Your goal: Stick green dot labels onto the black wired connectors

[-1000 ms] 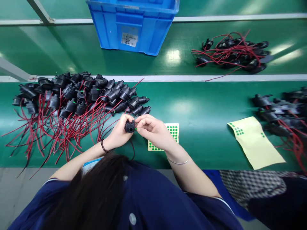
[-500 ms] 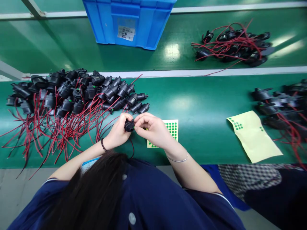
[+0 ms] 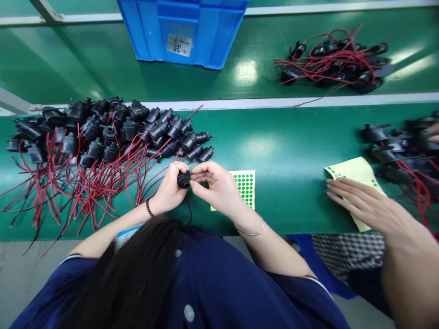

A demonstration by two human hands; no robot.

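Note:
My left hand [image 3: 170, 188] is closed round a small black pump [image 3: 184, 179], a rounded plastic body with a short spout. A wire hangs below it. My right hand [image 3: 219, 188] has its thumb and fingertips against the pump's right side, where a speck of green shows at the thumb tip. Partly under my right hand lies a pale yellow sheet of green dot stickers [image 3: 247, 186]. To the left is a heap of similar black pumps [image 3: 128, 130] with long red and black wires [image 3: 99, 183].
A blue bin [image 3: 183, 34] stands on the raised shelf behind. More wired pumps [image 3: 334, 64] lie on that shelf, and others [image 3: 386, 151] at the right. A co-worker's hand [image 3: 373, 205] rests over a second yellow sheet [image 3: 356, 171] on the green bench [image 3: 288, 183].
My right thumb and fingers have shifted slightly against the pump and look straighter. A co-worker's hand has come in from the right over the second sheet.

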